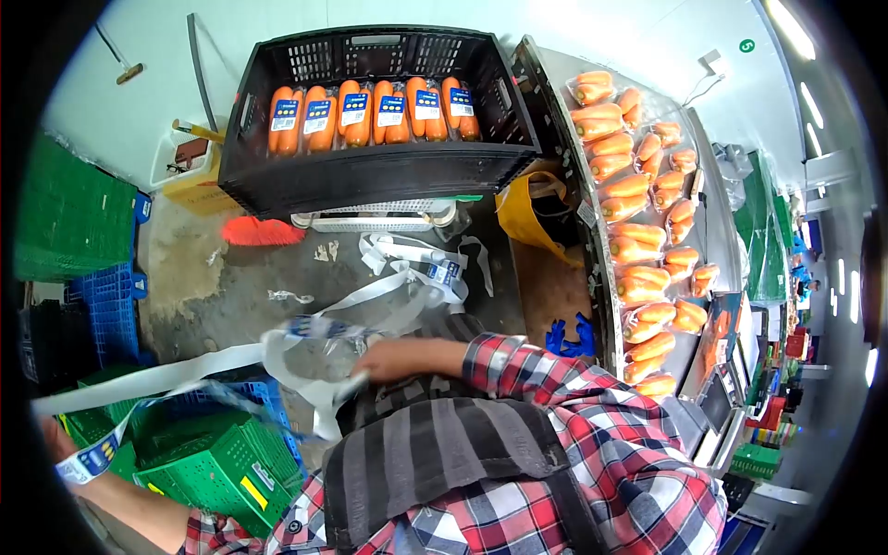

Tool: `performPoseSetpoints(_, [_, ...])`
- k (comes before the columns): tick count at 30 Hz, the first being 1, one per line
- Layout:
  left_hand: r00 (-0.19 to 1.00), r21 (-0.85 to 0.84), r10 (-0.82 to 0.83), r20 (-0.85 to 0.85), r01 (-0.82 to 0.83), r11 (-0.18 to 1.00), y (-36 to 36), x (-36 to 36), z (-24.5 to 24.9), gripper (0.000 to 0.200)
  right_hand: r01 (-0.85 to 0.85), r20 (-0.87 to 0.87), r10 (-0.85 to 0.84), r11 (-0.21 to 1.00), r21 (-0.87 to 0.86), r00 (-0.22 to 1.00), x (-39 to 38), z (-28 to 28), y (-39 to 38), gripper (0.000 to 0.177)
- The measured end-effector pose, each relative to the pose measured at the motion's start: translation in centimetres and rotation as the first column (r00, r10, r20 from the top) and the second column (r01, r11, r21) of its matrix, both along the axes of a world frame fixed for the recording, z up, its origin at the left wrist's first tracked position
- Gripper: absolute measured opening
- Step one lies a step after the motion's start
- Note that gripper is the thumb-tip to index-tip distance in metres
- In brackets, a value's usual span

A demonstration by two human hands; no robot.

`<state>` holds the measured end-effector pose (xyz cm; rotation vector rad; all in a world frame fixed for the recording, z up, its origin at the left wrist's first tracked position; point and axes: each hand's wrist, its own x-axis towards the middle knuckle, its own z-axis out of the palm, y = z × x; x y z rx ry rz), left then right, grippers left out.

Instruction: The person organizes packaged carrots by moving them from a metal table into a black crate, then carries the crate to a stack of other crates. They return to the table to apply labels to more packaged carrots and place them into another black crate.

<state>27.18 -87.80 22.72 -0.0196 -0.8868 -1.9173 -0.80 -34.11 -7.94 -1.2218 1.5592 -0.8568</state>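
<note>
At the far left edge, my left hand is closed on a white strip of labels, its fingers partly lost in the dark border. A blue-and-white label hangs against that wrist. My right hand is closed near my waist, with the blurred, looped strip at its fingertips. More of the strip, backing with a blue label, trails in loose coils in front of me. Beyond stands a black crate holding a row of bagged carrots with blue-and-white labels.
On my right, a metal table bears many bagged carrots and a screen device. Green crates stand low on the left. A yellow bag, blue gloves and a red fluffy item lie about.
</note>
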Motion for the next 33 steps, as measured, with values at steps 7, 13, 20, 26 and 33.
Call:
performPoseSetpoints(7, [0.219,-0.510,0.461,0.860,0.348,0.786,27.0,-26.2,-12.3,0.026,0.488,-0.322,-0.471,0.872,-0.031,0.821,-13.7,8.2,7.0,0.016])
performPoseSetpoints(13, [0.362,0.044,-0.223,0.905,0.440,0.897,41.5,-38.6,-13.9,0.032,0.200,-0.450,-0.524,0.783,-0.589,0.723,-21.3,19.4,4.5,0.031])
performPoseSetpoints(20, [0.275,-0.209,0.077,0.958,0.495,0.843,46.3,-48.8,-12.7,0.034,-0.031,-0.638,-0.384,0.842,-0.539,0.667,-31.5,17.1,6.4,0.022])
performPoseSetpoints(26, [0.023,-0.036,0.028,0.999,0.601,0.798,47.2,-52.8,-16.5,0.033,-0.145,-0.645,-0.306,0.824,-0.548,0.700,-35.1,14.0,9.3,0.012])
performPoseSetpoints(33, [0.131,0.691,-0.733,0.667,0.259,0.675,47.8,-55.9,-24.0,0.026,0.218,-0.379,-0.588,0.701,-0.679,0.714,-36.5,15.7,15.7,0.017])
